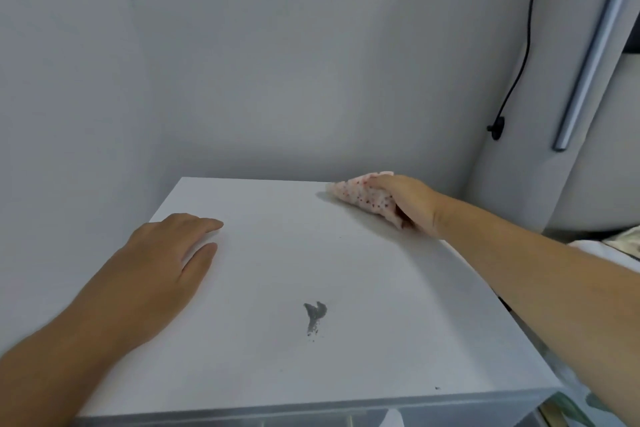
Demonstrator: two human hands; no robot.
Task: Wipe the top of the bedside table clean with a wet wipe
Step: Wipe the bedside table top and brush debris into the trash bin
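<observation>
The white bedside table top (284, 253) fills the lower middle of the head view. My right hand (410, 199) presses a crumpled wet wipe (363, 196), white with red specks, onto the far right corner of the top. My left hand (166, 260) lies flat on the left side of the top, fingers spread, holding nothing. A dark grey smear (314, 314) with small specks below it sits on the top toward the front, between my two arms. Another tiny dark speck (437, 388) lies near the front right edge.
A grey wall (242, 62) stands directly behind and to the left of the table. A black cable (526, 45) hangs down to a plug (497, 127) at the right. A metal bar (592, 55) leans on the right. Bedding (616, 246) shows beyond my right forearm.
</observation>
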